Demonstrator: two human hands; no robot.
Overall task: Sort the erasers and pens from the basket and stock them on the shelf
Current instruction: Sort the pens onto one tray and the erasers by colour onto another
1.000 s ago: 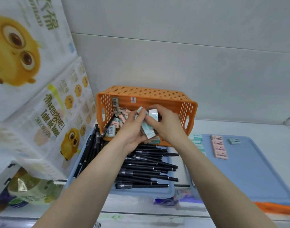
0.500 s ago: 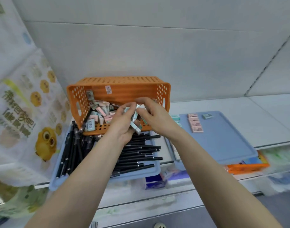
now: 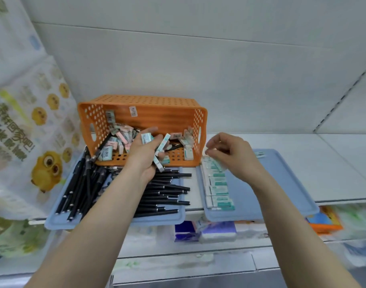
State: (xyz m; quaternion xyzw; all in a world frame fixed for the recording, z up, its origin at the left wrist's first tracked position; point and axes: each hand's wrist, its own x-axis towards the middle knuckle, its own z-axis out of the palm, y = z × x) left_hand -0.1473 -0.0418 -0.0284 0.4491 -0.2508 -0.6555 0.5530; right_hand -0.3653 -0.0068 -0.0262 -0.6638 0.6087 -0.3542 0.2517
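Erasers [image 3: 147, 138] in left hand [image 3: 143, 157]; tipped basket [image 3: 148, 116] atop pens [image 3: 167, 186]; tissue packs [image 3: 38, 129] left.

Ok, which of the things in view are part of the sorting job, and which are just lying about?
Job:
- orange basket with loose erasers
- held erasers in left hand
- right hand over eraser row on right tray
- black pens on left tray

Lying about:
- owl-print packs
- lower-shelf goods

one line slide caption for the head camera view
Left hand holds erasers by the tipped orange basket; right hand hovers over an eraser row on a blue tray.
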